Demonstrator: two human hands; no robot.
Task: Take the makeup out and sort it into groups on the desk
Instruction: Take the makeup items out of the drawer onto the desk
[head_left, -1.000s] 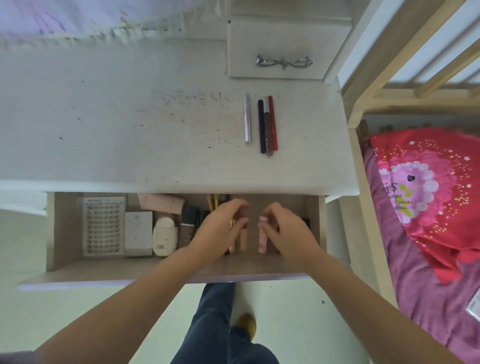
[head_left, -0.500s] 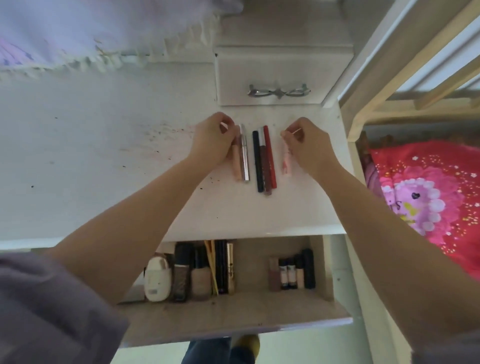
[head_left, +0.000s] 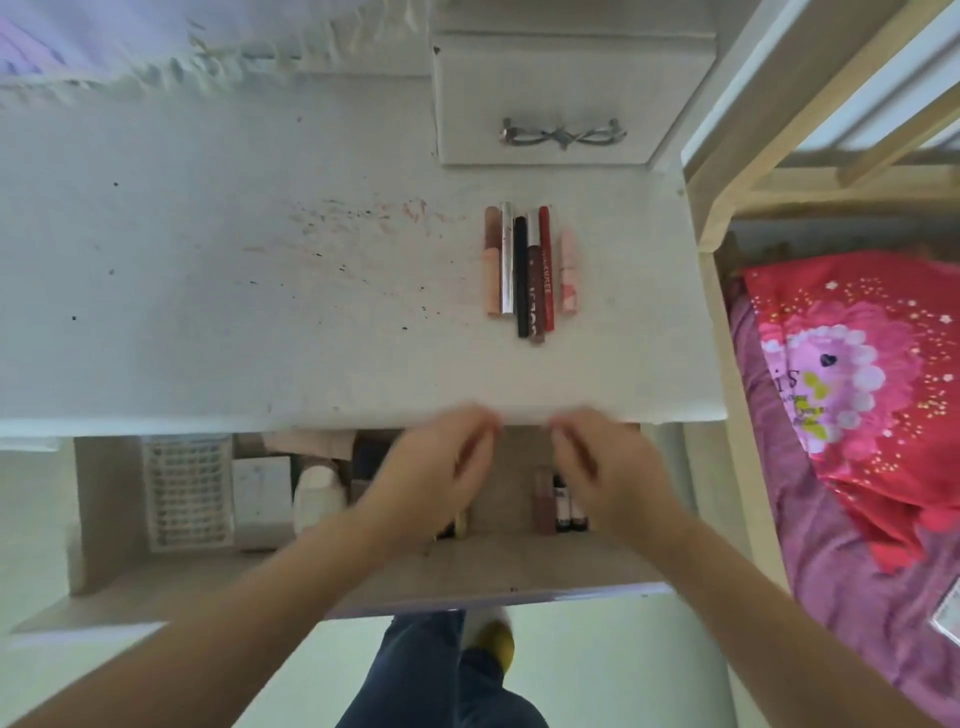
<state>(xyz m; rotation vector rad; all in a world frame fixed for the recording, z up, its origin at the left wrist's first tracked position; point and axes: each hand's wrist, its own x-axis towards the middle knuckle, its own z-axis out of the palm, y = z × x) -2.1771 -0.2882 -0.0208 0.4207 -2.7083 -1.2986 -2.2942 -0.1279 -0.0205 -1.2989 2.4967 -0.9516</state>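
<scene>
- Head view: six slim makeup sticks lay side by side on the desk (head_left: 311, 312), lengthwise, near its right end: a peach tube (head_left: 491, 262), a silver tube (head_left: 506, 258), a black pencil (head_left: 521, 275), a brown tube (head_left: 535, 291), a red pencil (head_left: 545, 267) and a pale pink tube (head_left: 569, 270).
- The first five touched or nearly touched; the pink one lay just apart on the right.
- Writing ran along the red pencil and the brown tube; too blurred to read.
- One open drawer (head_left: 519, 566) below the desk edge. Contents seen: a white grid-patterned tray (head_left: 188, 491), a white box (head_left: 261, 501), a white rounded bottle (head_left: 318, 499), three small tubes (head_left: 561, 501) standing side by side at the right, and dark items partly hidden by the left hand.
- One small closed drawer unit (head_left: 566, 98) with a metal handle (head_left: 563, 135) stood at the back of the desk.
- Left hand (head_left: 436, 467) and right hand (head_left: 608, 465) were over the drawer, motion-blurred, fingers loosely curved, nothing visibly held.
- Right of the desk: a wooden bed frame (head_left: 727, 208) with a red and pink floral cover (head_left: 852, 374).
</scene>
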